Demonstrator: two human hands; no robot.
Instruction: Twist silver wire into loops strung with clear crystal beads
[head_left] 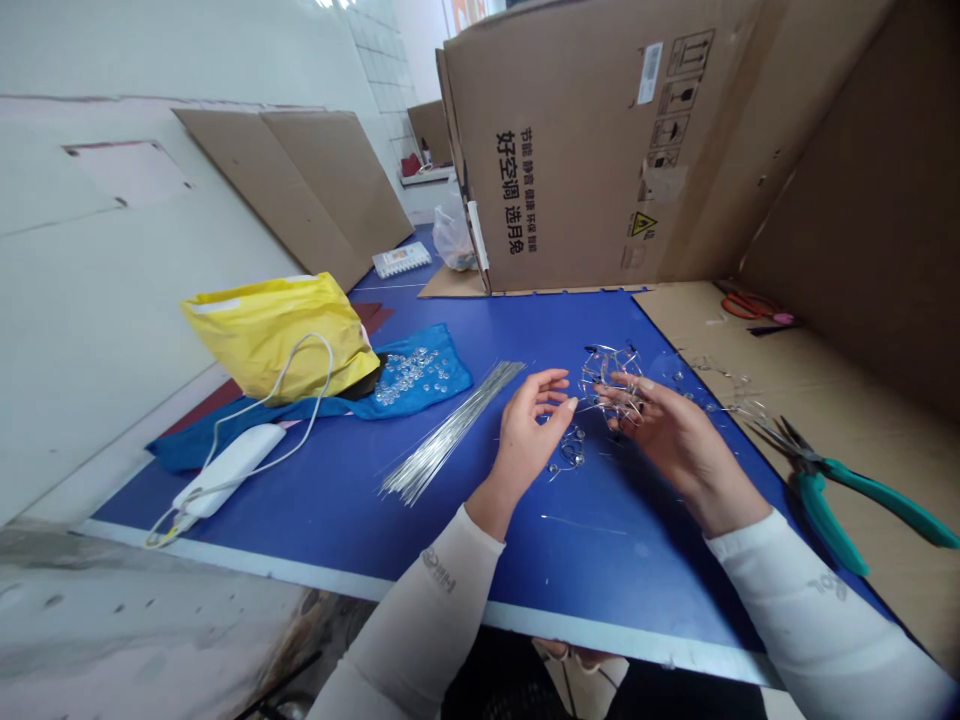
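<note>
My right hand [675,440] holds a rounded openwork wire cage with beads [609,375], its fingers curled around the right side of the cage. To the left of it, my left hand [529,425] has bent fingers with a gap between them and the thumb, and I see nothing held in it. Its thumb tip is close to a wire end sticking out of the cage. Below, between the hands, a small beaded wire piece [568,452] lies on the blue table [465,540]. A bundle of straight silver wires [454,430] rests left of my left hand.
Clear beads [420,372] lie on a blue cloth [450,350] beside a yellow bag [281,335]. A white power strip [229,475] with its cord sits at the left. Green-handled pliers [814,470] and orange scissors [750,303] lie on cardboard at right. A large cardboard box [585,120] stands behind.
</note>
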